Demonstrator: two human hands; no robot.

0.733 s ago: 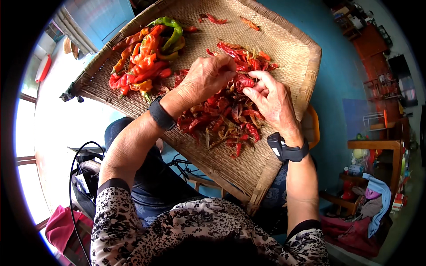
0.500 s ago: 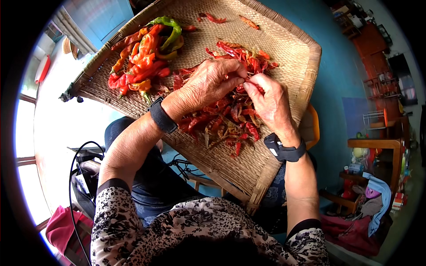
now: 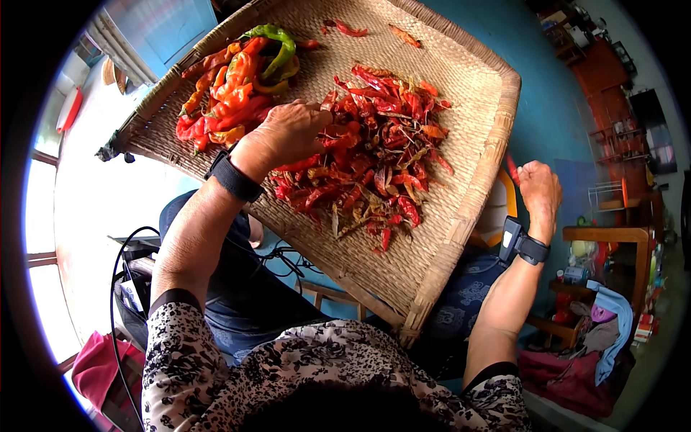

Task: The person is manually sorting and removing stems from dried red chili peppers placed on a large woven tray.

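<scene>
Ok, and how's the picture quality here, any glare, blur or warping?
In the head view, glare whites out the window at left; in the head view, the red pepper at the right hand looks smeared, perhaps by motion, while the wrinkled pepper pile looks fairly crisp; the head view's fisheye rim leaves black corners.
</scene>
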